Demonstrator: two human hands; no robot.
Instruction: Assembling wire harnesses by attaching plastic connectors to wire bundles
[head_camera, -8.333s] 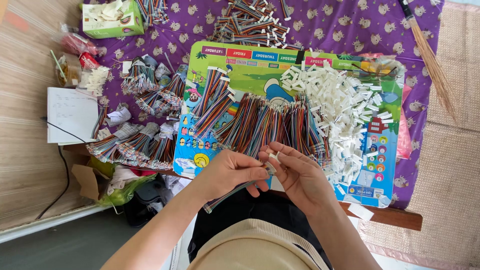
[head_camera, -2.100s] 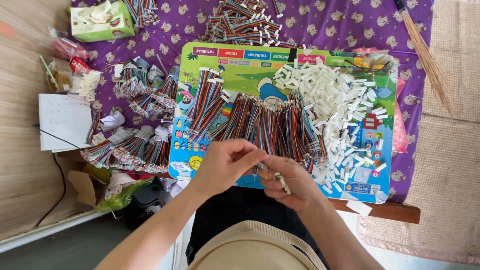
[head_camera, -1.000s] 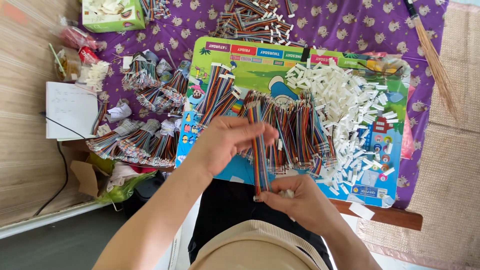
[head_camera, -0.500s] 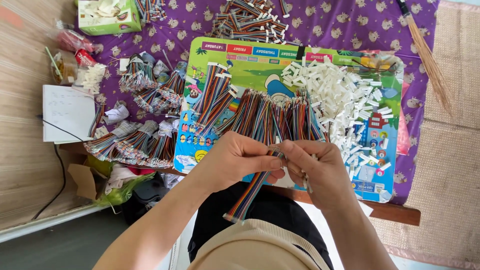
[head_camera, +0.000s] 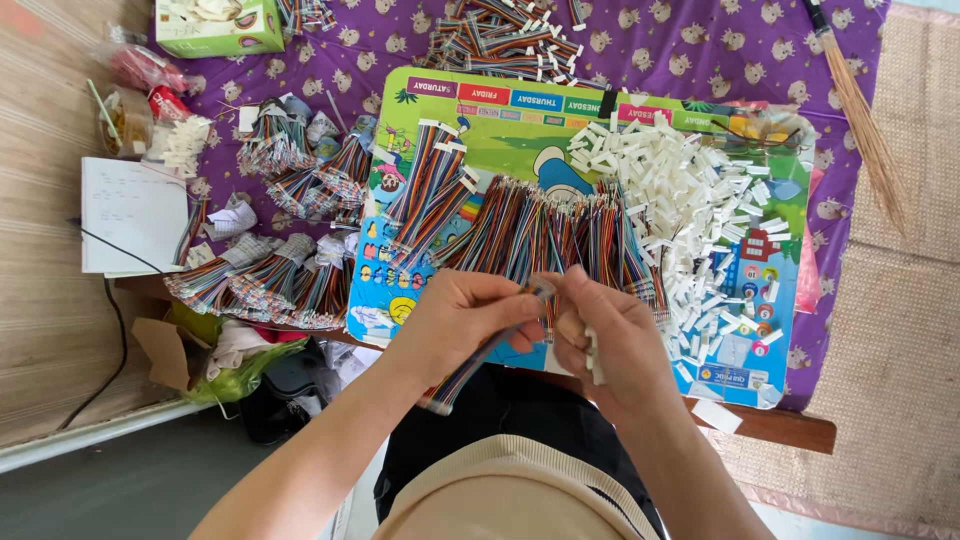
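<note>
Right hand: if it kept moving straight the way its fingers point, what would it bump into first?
The right hand points left toward the left hand, so it would likely meet the multicoloured ribbon cable held there first; depth is hard to judge.

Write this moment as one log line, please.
left hand: holds multicoloured ribbon cable | right hand: pinches cable end, white connector in fingers | nearby: white connector pile, cable row on colourful board
</note>
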